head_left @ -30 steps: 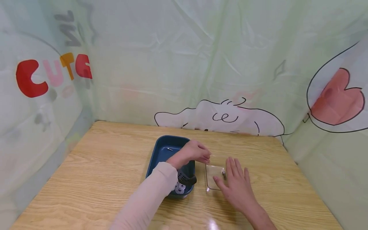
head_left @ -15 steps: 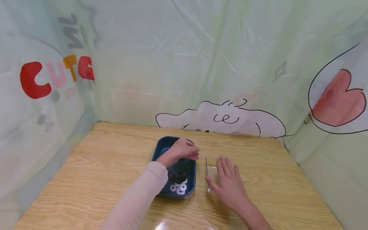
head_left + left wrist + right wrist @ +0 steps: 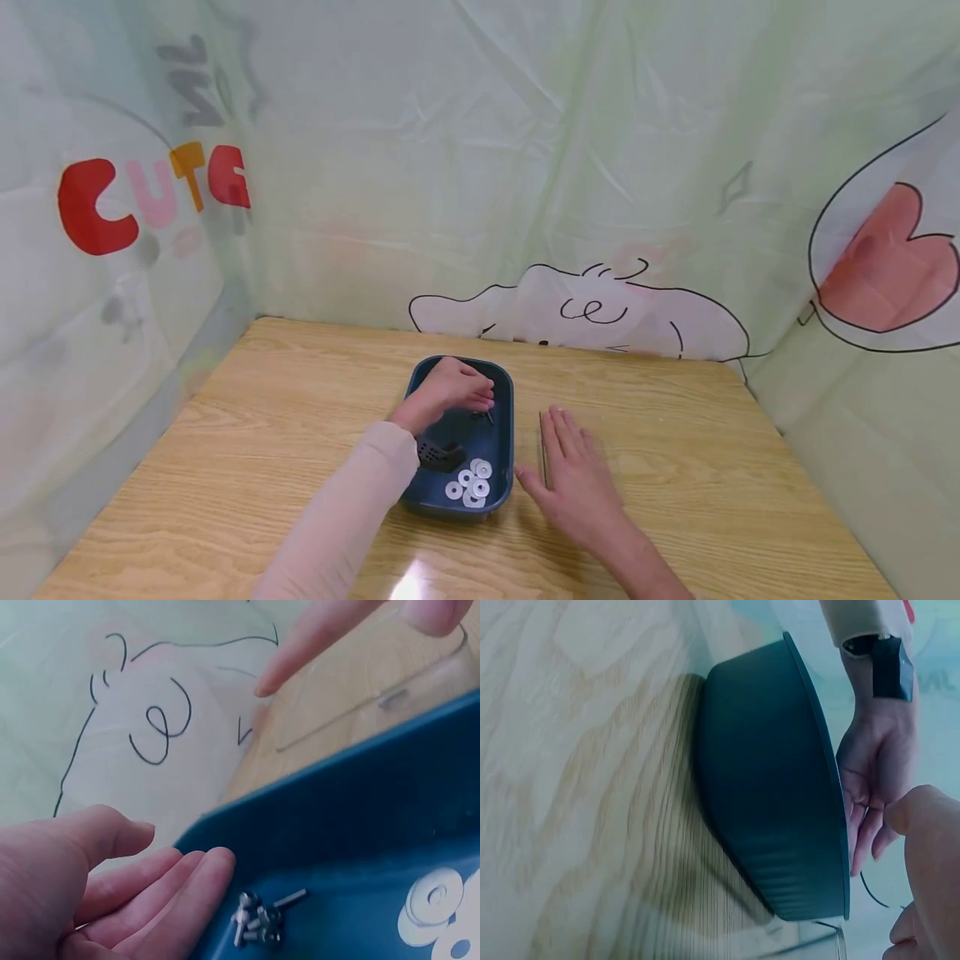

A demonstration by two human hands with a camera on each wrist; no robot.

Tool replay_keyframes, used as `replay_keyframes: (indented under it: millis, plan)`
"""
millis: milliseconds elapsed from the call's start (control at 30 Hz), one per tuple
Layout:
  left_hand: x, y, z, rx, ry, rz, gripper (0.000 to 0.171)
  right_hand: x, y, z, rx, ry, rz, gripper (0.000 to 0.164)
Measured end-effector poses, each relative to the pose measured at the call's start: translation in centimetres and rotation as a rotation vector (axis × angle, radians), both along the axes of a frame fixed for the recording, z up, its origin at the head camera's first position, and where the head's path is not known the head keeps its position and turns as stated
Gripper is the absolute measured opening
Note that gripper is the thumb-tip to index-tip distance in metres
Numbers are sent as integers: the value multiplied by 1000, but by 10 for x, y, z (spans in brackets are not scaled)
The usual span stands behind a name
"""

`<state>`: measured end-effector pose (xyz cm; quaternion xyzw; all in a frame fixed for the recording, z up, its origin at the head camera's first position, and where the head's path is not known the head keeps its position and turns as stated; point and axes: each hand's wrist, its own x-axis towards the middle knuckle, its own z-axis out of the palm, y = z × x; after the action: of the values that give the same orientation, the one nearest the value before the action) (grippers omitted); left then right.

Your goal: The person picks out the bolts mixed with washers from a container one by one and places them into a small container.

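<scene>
My left hand (image 3: 452, 387) reaches into the dark blue tray (image 3: 512, 442) at its far end. In the left wrist view its loosely bent fingers (image 3: 202, 881) lie right beside a little heap of metal bolts (image 3: 259, 921), with nothing visible between thumb and fingers. Several flat silver washers (image 3: 468, 483) are at the tray's near end. My right hand (image 3: 576, 471), fingers straight, is over a clear shallow box (image 3: 543, 450) right of the tray and covers most of it. Through the box's side a small metal piece (image 3: 392, 699) shows.
A black perforated strap (image 3: 440, 456) hangs at my left wrist over the tray. The wooden table (image 3: 315, 400) ends at a printed curtain (image 3: 375, 208) behind and on both sides.
My left hand has moved left from beside the clear box into the tray, over the bolts. My right hand has shifted left across the box, straight-fingered throughout.
</scene>
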<state>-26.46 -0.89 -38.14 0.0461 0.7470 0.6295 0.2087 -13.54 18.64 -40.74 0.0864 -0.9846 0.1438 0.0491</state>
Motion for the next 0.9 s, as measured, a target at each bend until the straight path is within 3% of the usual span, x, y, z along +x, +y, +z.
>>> replay_keyframes:
  millis: [300,900]
  plan:
    - [-2,-9,-10,-37,-23,81,29,-1,-16,-6,23,-36,14,90]
    - [0,4,-28,-96,-27,83,26,3,-37,-19,59,-41,27,90]
